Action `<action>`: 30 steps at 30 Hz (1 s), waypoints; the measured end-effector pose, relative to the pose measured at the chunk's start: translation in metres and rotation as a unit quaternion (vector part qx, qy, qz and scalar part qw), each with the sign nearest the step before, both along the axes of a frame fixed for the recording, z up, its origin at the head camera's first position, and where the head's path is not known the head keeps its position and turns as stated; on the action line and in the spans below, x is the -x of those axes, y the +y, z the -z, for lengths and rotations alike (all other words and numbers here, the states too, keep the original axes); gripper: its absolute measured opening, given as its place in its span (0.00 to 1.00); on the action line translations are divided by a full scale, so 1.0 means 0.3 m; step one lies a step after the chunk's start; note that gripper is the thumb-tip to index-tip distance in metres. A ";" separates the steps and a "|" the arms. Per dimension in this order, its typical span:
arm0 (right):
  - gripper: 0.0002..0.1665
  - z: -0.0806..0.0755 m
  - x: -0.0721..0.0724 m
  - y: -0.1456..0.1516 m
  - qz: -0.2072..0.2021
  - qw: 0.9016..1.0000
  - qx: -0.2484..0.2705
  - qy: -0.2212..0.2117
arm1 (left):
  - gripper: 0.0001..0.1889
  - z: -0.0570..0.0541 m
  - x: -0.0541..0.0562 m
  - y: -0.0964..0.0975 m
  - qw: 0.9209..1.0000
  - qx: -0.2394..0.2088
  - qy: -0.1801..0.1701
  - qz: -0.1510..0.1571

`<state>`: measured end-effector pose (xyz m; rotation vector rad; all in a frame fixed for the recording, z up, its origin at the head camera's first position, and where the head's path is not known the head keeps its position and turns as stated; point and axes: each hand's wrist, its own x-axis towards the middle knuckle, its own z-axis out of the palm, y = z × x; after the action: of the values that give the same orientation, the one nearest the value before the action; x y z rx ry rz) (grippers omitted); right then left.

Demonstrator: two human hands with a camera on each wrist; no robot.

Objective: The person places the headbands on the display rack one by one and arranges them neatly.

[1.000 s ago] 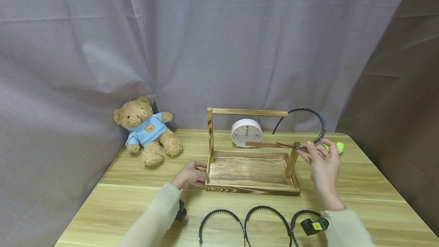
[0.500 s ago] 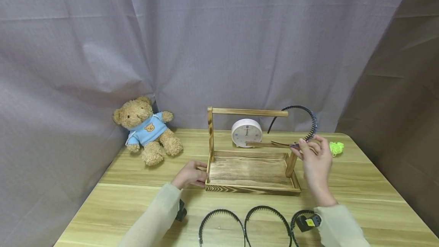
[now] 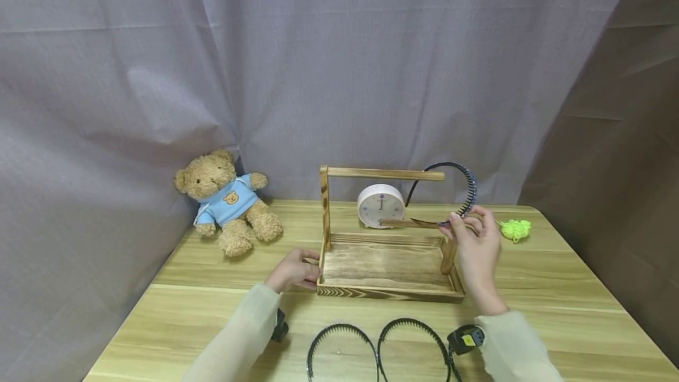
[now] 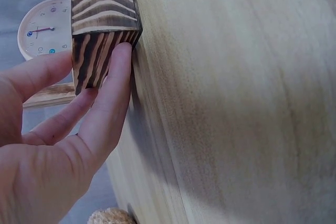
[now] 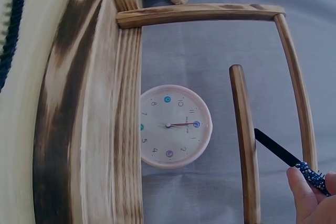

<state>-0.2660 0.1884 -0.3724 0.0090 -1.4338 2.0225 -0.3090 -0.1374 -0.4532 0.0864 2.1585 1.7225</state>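
Note:
In the head view, my right hand (image 3: 477, 246) pinches a dark toothed headband (image 3: 472, 190) by its lower arm, with thumb and fingertips. The band stands upright beside the free ends of a wooden rack's two bars. Its arc crosses the upper bar (image 3: 379, 174); one tip lies along the lower bar (image 3: 405, 223). The right wrist view shows that black tip (image 5: 275, 148) next to the lower bar (image 5: 244, 145). My left hand (image 3: 294, 269) holds the left end of the rack's tray (image 3: 389, 295). In the left wrist view, its fingers (image 4: 113, 95) touch the striped tray end (image 4: 97, 59).
Several more headbands (image 3: 342, 328) lie along the front of the table (image 3: 175, 317). Behind the rack stands a white clock (image 3: 381, 206). A teddy bear (image 3: 228, 199) sits at the back left, and a bright green tangled bundle (image 3: 516, 230) lies at the right.
My right hand has moved left with the headband, and the band's arc now crosses the upper bar further in. The green bundle has come into fuller view. The left hand and rack stay put.

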 end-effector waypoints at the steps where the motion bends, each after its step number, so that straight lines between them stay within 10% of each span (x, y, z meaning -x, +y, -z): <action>1: 0.12 0.000 0.001 -0.004 -0.002 1.000 0.002 0.001 | 0.25 0.000 -0.001 0.000 1.000 0.001 0.000 -0.001; 30: 0.15 0.009 0.037 -0.090 -0.013 0.999 -0.026 -0.031 | 0.26 0.008 0.002 0.005 1.000 0.003 0.001 -0.002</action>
<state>-0.2769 0.1616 -0.3750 -0.0128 -1.5322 2.0217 -0.3097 -0.1358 -0.4555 0.0819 2.1667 1.7203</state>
